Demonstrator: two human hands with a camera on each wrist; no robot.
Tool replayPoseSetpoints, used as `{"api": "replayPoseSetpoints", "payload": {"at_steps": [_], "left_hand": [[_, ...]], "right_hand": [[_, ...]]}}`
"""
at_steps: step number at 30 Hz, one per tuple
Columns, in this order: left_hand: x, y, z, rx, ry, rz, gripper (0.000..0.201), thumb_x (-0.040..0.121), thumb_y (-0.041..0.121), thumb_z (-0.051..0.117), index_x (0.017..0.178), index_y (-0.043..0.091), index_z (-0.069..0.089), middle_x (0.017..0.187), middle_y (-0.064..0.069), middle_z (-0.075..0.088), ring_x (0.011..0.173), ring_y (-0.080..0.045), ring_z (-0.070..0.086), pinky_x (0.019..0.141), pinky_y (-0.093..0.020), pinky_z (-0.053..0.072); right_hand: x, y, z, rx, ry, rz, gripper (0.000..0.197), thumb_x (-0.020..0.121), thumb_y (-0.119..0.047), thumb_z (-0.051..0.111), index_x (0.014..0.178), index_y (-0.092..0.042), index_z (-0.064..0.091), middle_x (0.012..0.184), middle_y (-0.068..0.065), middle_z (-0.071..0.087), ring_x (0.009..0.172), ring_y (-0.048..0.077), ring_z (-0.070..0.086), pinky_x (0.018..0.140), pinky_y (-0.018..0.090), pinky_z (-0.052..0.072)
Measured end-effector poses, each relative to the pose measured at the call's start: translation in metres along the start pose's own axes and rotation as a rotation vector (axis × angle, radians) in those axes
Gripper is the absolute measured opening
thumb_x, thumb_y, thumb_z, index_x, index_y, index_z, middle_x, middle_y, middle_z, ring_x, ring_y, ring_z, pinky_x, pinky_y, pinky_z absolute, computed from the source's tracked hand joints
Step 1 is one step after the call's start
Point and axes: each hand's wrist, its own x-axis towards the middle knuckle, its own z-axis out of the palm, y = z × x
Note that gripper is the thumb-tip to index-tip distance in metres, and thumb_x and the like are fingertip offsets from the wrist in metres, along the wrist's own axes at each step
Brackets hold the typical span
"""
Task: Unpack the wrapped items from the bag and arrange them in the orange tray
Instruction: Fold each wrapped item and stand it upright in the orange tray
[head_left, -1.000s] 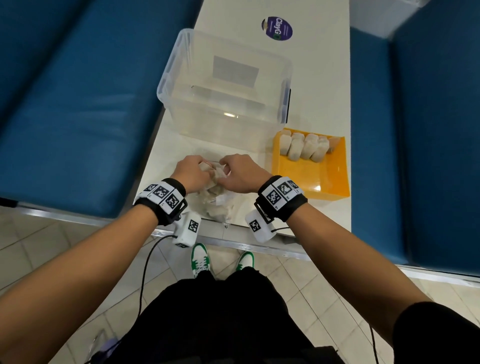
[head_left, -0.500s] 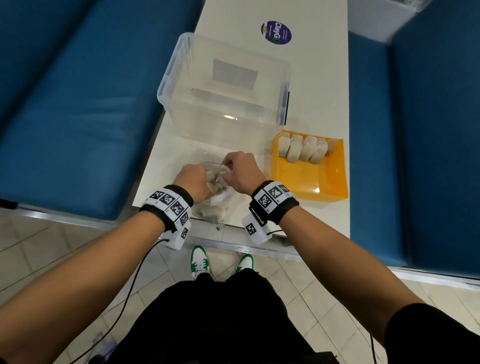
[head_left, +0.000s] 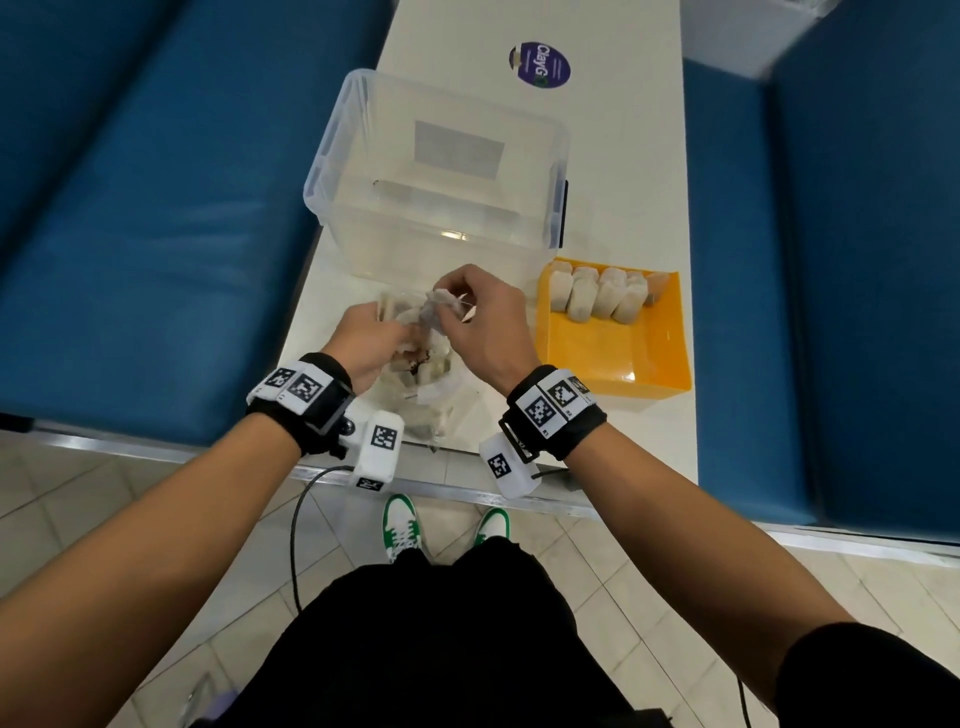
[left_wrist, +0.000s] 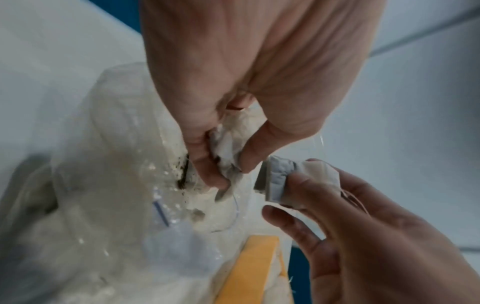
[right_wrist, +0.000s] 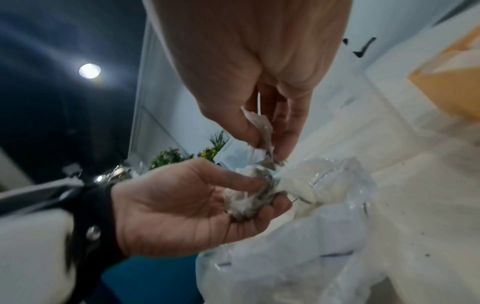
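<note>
A clear plastic bag (head_left: 428, 402) with pale wrapped items lies on the white table's near edge. My left hand (head_left: 402, 332) is at the bag's mouth, thumb and fingers curled round a crumpled wrapped item (right_wrist: 246, 201). Just above and to the right, my right hand (head_left: 449, 306) pinches another wrapped item (head_left: 436, 304), grey-white and lifted clear of the bag (left_wrist: 124, 164). The orange tray (head_left: 623, 358) sits to the right, with several wrapped items (head_left: 597, 296) in a row along its far wall.
A big clear plastic bin (head_left: 441, 171) stands right behind the bag. A purple sticker (head_left: 540, 65) is farther back on the table (head_left: 623, 130). Blue seats flank the table on both sides. Dark crumbs dot the tabletop near the bag.
Both hands were bunched together on the bag's top. The right hand has since drawn up and away with a wrapped item, and the left stays at the bag's mouth.
</note>
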Motion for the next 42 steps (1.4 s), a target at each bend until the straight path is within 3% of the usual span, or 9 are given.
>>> {"api": "replayPoseSetpoints", "payload": {"at_steps": [5, 9, 17, 22, 25, 29, 33, 37, 42], "left_hand": [[-0.008, 0.011, 0.0, -0.202, -0.093, -0.12, 0.024, 0.085, -0.014, 0.045, 0.092, 0.0, 0.063, 0.079, -0.013, 0.064, 0.076, -0.024, 0.061, 0.073, -0.037, 0.057], [-0.017, 0.019, -0.002, -0.553, -0.216, -0.273, 0.024, 0.071, 0.003, 0.035, 0.083, 0.008, 0.056, 0.082, -0.01, 0.059, 0.064, -0.022, 0.057, 0.067, -0.034, 0.054], [-0.017, 0.016, -0.002, -0.678, -0.108, -0.32, 0.037, 0.108, 0.035, 0.045, 0.095, 0.007, 0.067, 0.082, -0.009, 0.07, 0.068, -0.024, 0.072, 0.06, -0.032, 0.062], [-0.009, 0.005, -0.003, -0.587, -0.026, -0.279, 0.031, 0.11, 0.035, 0.045, 0.111, 0.01, 0.062, 0.09, -0.01, 0.076, 0.074, -0.023, 0.075, 0.073, -0.036, 0.058], [-0.01, 0.006, -0.004, -0.619, -0.013, -0.309, 0.029, 0.107, 0.035, 0.051, 0.117, 0.009, 0.06, 0.104, -0.015, 0.069, 0.074, -0.028, 0.069, 0.061, -0.032, 0.052], [-0.013, 0.009, -0.003, -0.589, -0.015, -0.292, 0.03, 0.107, 0.037, 0.05, 0.108, 0.011, 0.063, 0.1, -0.013, 0.068, 0.072, -0.025, 0.066, 0.058, -0.029, 0.048], [-0.017, 0.008, -0.003, -0.59, -0.087, -0.316, 0.053, 0.1, 0.046, 0.056, 0.134, 0.006, 0.063, 0.131, -0.018, 0.069, 0.085, -0.027, 0.069, 0.068, -0.036, 0.057], [-0.019, 0.007, 0.001, -0.538, -0.171, -0.289, 0.032, 0.099, 0.035, 0.059, 0.108, 0.006, 0.072, 0.096, -0.016, 0.074, 0.08, -0.026, 0.071, 0.079, -0.043, 0.062], [-0.02, 0.01, 0.004, -0.521, -0.161, -0.278, 0.012, 0.094, 0.013, 0.055, 0.096, 0.008, 0.066, 0.088, -0.013, 0.065, 0.074, -0.024, 0.066, 0.064, -0.031, 0.049]], "right_hand": [[-0.007, -0.006, 0.008, -0.11, -0.13, -0.159, 0.015, 0.084, -0.005, 0.07, 0.096, -0.013, 0.068, 0.093, 0.0, 0.061, 0.077, 0.012, 0.055, 0.071, 0.018, 0.045], [-0.012, -0.009, 0.015, -0.11, -0.243, -0.152, 0.023, 0.083, -0.008, 0.073, 0.105, -0.012, 0.071, 0.099, 0.002, 0.06, 0.083, 0.013, 0.057, 0.076, 0.02, 0.046], [-0.016, -0.02, 0.006, -0.146, -0.416, -0.205, 0.041, 0.086, -0.02, 0.077, 0.124, -0.009, 0.07, 0.11, 0.01, 0.069, 0.096, 0.024, 0.066, 0.09, 0.033, 0.05], [-0.017, -0.02, 0.001, -0.071, -0.259, -0.208, 0.031, 0.086, -0.001, 0.059, 0.111, -0.009, 0.074, 0.105, 0.002, 0.074, 0.093, 0.015, 0.067, 0.087, 0.033, 0.055], [-0.014, -0.014, 0.001, -0.103, -0.115, -0.139, 0.027, 0.087, 0.001, 0.059, 0.107, -0.011, 0.073, 0.1, 0.002, 0.066, 0.088, 0.014, 0.062, 0.081, 0.027, 0.051], [-0.009, -0.01, -0.001, -0.149, -0.219, 0.07, 0.028, 0.091, -0.027, 0.075, 0.114, -0.011, 0.071, 0.094, -0.002, 0.066, 0.076, 0.006, 0.059, 0.071, 0.012, 0.043], [-0.009, -0.014, 0.001, -0.042, -0.216, 0.116, 0.01, 0.086, -0.014, 0.078, 0.094, -0.009, 0.076, 0.076, -0.006, 0.07, 0.063, -0.001, 0.059, 0.066, 0.008, 0.048], [-0.009, -0.019, 0.001, 0.009, -0.118, 0.093, 0.004, 0.085, -0.014, 0.075, 0.089, -0.012, 0.074, 0.075, -0.006, 0.071, 0.065, 0.003, 0.061, 0.065, 0.015, 0.052], [-0.006, -0.017, -0.009, 0.114, -0.001, 0.154, 0.007, 0.086, -0.016, 0.074, 0.086, -0.02, 0.069, 0.08, -0.007, 0.071, 0.066, 0.008, 0.069, 0.066, 0.027, 0.059]]}}
